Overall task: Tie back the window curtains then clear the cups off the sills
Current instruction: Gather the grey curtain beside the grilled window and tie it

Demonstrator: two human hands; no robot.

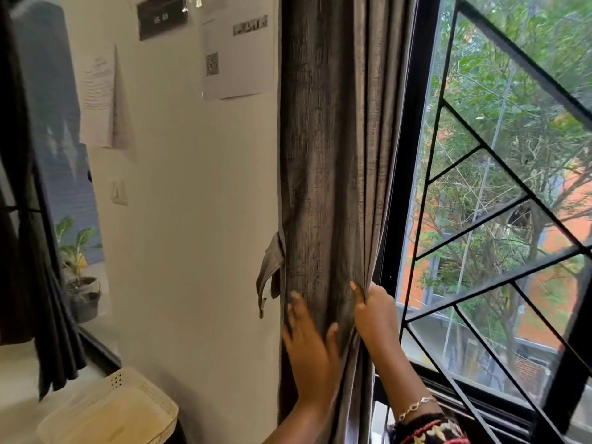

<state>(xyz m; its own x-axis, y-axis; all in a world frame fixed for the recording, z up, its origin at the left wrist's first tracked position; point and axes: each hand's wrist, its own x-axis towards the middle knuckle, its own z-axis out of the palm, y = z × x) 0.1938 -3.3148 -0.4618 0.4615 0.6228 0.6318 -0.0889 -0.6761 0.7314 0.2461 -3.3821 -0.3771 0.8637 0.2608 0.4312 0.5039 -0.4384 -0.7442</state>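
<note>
Bunching curtain (pixel 323 174) against wall (pixel 192 235), left of window (pixel 404 187); pinching its window-side edge w/ right grip (pixel 376 312), pressing folds w/ flat, open-fingered left grip (pixel 312 344), prob. to keep bundle narrow for tie-back (pixel 270 270) hanging just beside.

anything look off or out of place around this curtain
The tie-back strap dangles loose at the left edge of the gathered curtain and is not wrapped round it. On the wall, one paper sheet seems to be lifting away along its right side. Nothing looks spilled or broken.
</note>
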